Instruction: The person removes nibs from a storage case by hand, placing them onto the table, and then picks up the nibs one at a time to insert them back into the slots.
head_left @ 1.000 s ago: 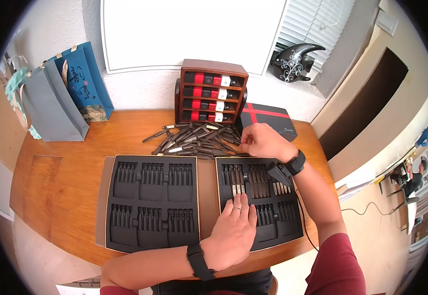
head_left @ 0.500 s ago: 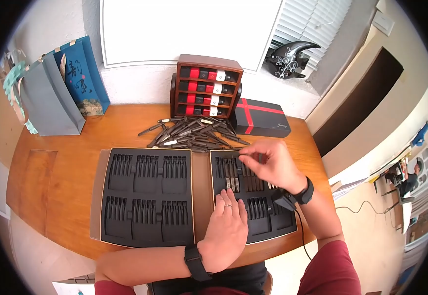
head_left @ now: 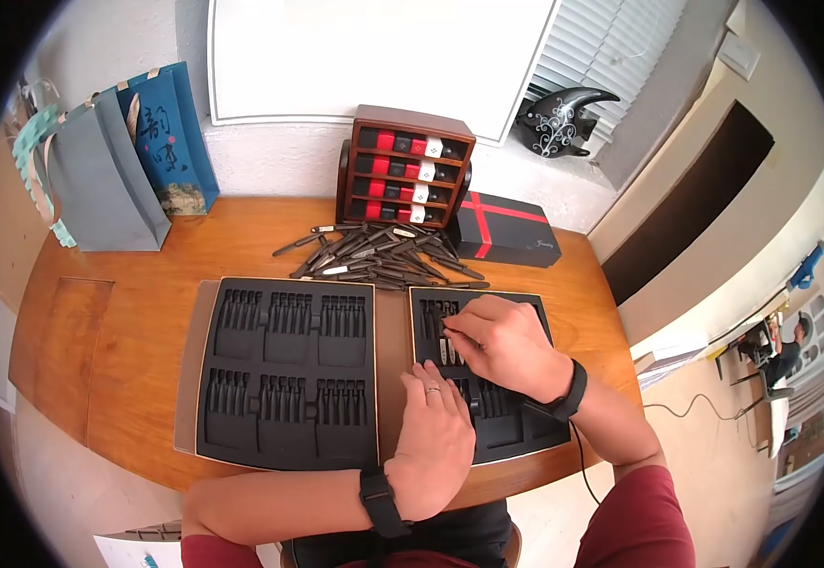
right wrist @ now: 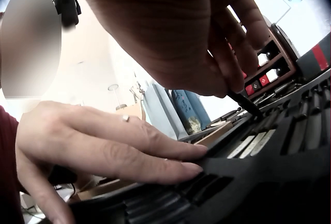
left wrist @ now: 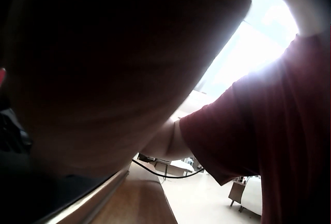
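My right hand is over the upper left compartment of the right black foam tray. Its thumb and fingers pinch a slim dark stick, whose lower end meets the slots in the right wrist view. Close beside it, several sticks with pale ends lie side by side in the tray. My left hand rests with straight fingers on the tray's left part, palm down, and hides some of the slots. Behind the tray lies a loose pile of similar dark sticks.
A second black slotted tray lies to the left. At the back stand a small wooden rack of red, black and white pieces and a dark box with red ribbon. Paper bags stand at the back left.
My right hand has moved from the pile's right edge toward me, down to the right tray's upper left compartment, with a dark stick. The left hand stays on the tray.
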Tool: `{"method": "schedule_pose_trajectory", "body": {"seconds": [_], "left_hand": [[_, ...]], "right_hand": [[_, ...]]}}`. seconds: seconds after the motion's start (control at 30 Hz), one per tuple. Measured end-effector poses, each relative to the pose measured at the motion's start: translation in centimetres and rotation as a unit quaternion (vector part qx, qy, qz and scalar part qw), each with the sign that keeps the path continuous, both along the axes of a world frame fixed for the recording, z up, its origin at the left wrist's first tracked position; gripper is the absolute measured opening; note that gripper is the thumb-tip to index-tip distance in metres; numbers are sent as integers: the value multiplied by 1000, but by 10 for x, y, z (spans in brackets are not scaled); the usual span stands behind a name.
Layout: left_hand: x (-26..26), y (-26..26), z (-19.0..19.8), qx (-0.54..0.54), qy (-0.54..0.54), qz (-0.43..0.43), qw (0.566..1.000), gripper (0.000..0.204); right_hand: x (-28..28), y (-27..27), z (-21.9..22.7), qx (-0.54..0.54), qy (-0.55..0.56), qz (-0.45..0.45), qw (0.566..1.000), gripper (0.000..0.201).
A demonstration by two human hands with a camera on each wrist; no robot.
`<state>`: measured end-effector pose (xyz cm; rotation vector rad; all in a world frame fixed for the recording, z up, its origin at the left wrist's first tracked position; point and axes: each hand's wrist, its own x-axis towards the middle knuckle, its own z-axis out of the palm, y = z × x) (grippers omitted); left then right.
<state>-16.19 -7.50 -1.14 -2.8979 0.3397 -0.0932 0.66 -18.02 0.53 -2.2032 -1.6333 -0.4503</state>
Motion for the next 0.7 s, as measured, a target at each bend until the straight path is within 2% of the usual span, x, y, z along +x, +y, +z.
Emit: {"method": "schedule_pose_trajectory", "body": {"seconds": [0.43,0.53,0.6,0.63,0.7], "left_hand": [[-11,-6,9,39,31,-11,999,53],[-11,-9,14,69,51,2,996,52],[-11,-7,7,46,31,-4,998,53],[-10,-7,3,24,10,-10,1000,54],[-6,-7,1,18,4,0,1000,56]], "right_hand": [[-1,-3,-8,-116,8,53,992,20],[9,-1,-6,-78,33,72,994,15],[20,4,-2,-73,99,79,989,13],[22,8,3,-90,148,48,984,18],[34,15,4,-112,158,28,981,22]]}}
